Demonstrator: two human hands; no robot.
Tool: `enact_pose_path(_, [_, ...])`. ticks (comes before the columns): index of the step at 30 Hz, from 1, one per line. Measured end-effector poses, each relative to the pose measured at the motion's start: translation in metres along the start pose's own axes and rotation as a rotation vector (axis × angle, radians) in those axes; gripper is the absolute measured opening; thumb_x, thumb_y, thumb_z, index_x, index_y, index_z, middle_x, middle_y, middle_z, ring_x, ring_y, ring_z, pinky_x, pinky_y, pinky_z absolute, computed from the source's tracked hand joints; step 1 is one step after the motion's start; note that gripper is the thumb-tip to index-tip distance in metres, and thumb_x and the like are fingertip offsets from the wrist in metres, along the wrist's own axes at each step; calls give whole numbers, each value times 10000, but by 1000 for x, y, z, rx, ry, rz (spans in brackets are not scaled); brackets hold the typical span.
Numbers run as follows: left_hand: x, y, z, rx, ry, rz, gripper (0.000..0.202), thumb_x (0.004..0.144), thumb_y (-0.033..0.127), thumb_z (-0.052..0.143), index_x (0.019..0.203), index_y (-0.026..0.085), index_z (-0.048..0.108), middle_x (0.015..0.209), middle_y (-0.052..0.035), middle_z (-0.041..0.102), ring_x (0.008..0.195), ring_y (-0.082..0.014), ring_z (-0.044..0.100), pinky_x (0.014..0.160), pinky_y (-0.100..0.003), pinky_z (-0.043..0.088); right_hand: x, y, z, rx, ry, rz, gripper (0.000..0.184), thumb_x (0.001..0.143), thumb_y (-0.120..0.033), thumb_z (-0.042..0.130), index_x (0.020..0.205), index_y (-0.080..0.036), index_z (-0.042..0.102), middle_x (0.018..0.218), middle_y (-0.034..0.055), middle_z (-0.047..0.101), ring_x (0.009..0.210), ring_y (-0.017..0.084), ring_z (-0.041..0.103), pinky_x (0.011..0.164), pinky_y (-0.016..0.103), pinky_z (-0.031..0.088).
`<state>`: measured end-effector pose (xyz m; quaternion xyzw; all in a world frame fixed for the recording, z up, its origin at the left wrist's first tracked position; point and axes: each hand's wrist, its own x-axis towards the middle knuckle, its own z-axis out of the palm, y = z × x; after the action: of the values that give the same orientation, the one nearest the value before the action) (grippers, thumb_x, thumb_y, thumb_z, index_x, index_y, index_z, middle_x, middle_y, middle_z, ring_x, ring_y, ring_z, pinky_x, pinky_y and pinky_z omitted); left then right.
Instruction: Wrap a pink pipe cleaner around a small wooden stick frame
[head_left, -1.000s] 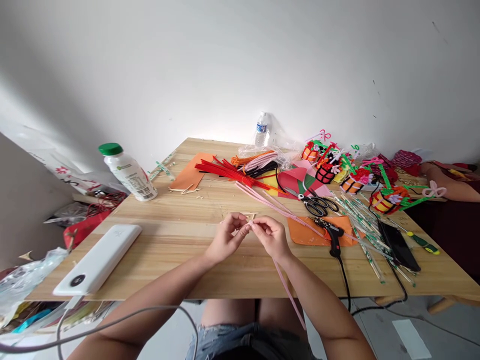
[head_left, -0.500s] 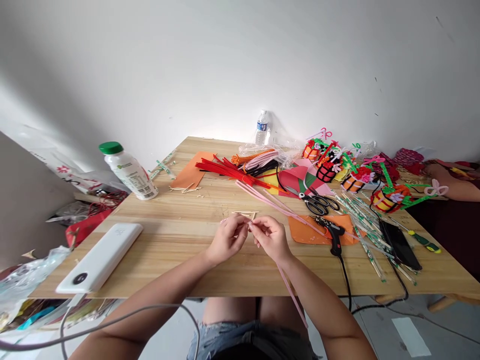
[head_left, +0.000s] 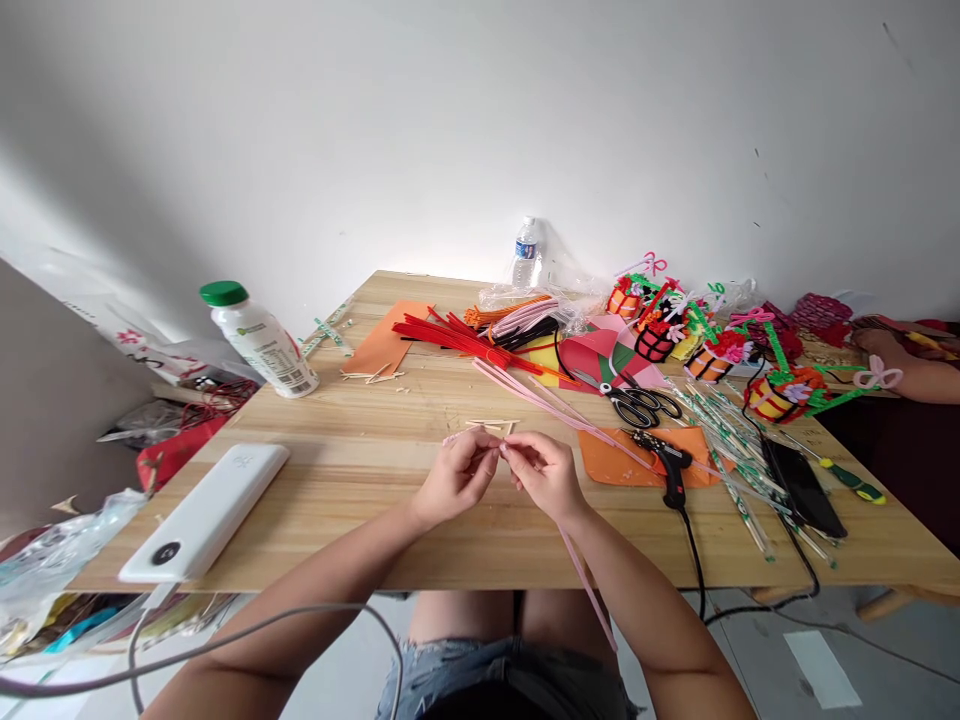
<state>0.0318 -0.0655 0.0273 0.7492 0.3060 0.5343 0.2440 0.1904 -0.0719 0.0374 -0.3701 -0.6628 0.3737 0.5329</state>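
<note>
Both hands meet over the table [head_left: 337,470], near the middle of its front edge. The left hand [head_left: 456,482] and right hand [head_left: 546,478] are each closed in a pinch on the top end of a pink pipe cleaner [head_left: 583,580]. Its long tail drops past the front edge under the right wrist. A glue gun [head_left: 667,465] lies near them on the right, and a power bank [head_left: 206,512] lies toward the front left corner.
</note>
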Motion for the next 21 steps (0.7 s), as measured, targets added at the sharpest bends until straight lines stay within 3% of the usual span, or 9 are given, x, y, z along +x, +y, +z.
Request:
enact_pose_path(4, [0,1,0,-11,13,-15,55,889,192,498,883,167,546,714,-24,586,590,-103,531,557,-214,426,1,2,-2,-151,16,-135,142,874,-276,585,887,-176,684,732,54,669,481,95,543,439,216,463])
enact_pose_path(10, [2,2,-1,-47,12,-39,74,873,203,528,878,158,586,723,-43,619,638,-123,574,593,-226,454,5,4,-8,-227,-26,-279,119,868,-205,586,914,-180,692,786,66,705,525,109,576,486,230,489])
enact_pose_path(21, [-2,5,4,-248,18,-188,152,870,288,571,949,173,511,725,-20,609,611,-102,599,543,-189,462,4,4,-10,-249,-24,-263,115,866,-210,589,901,-185,695,768,61,707,515,112,581,495,236,495])
